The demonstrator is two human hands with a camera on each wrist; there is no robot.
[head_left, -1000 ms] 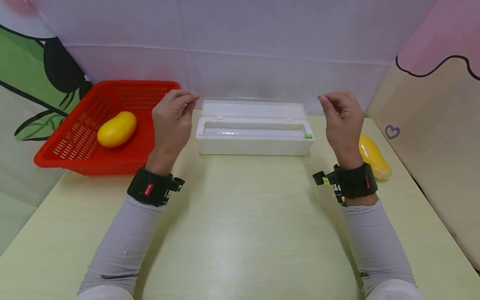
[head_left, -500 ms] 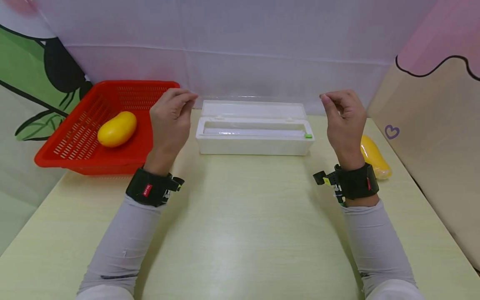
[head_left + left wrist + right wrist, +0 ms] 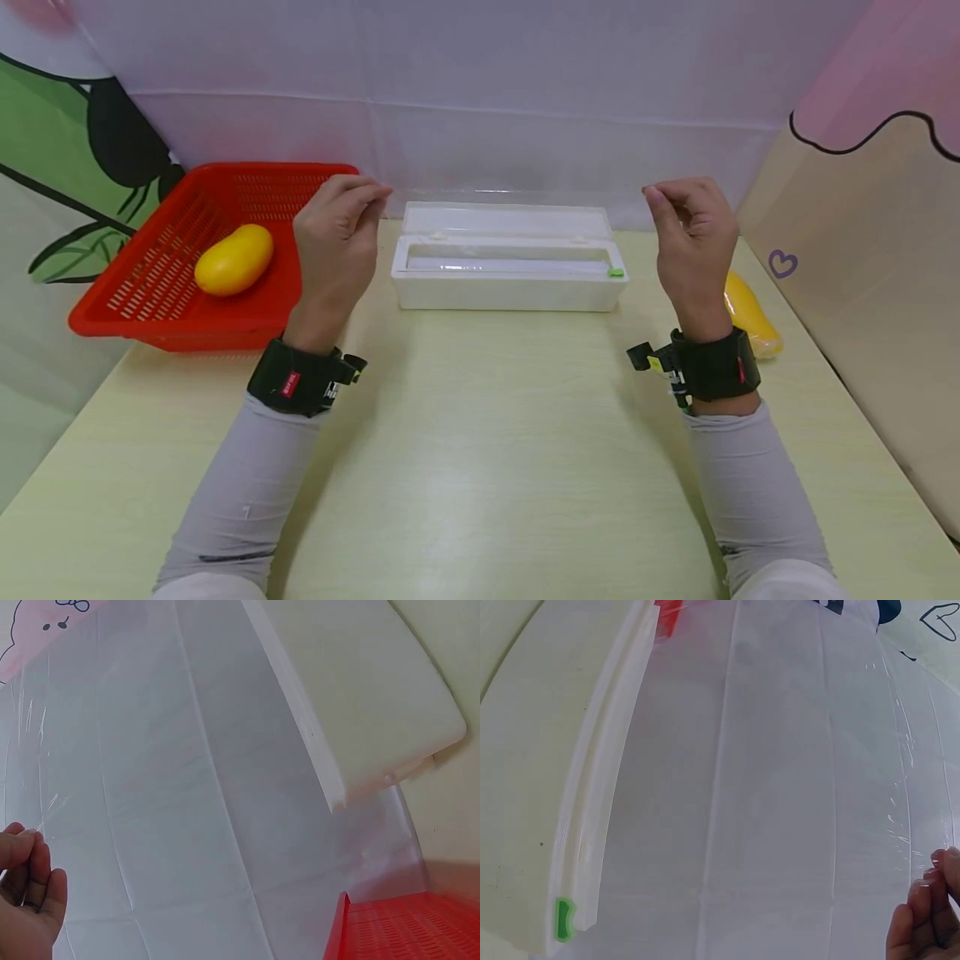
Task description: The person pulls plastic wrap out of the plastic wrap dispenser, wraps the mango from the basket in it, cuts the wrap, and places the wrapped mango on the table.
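Both hands are raised in front of the white cling film box, well apart from each other. My left hand (image 3: 339,229) pinches one corner of a sheet of clear cling film (image 3: 34,727) between thumb and fingers. At the other end my right hand (image 3: 693,237) pinches the film the same way. The film spans the gap between them, showing mostly as thin glints and creases in the wrist views. Below and between the hands stands the cling film box (image 3: 510,292), lid raised, a roll inside and a green slide cutter (image 3: 616,272) at its right end.
A red plastic basket (image 3: 105,312) at the left holds a yellow mango (image 3: 234,260). Behind my right wrist lies another yellow mango (image 3: 750,317) in clear wrap. Cloth-covered walls (image 3: 510,67) stand close behind the box and along the sides of the table (image 3: 465,467).
My left hand has drifted slightly left and my right hand slightly right, both rising a little with the film still pinched. The box, basket and mangoes have stayed put.
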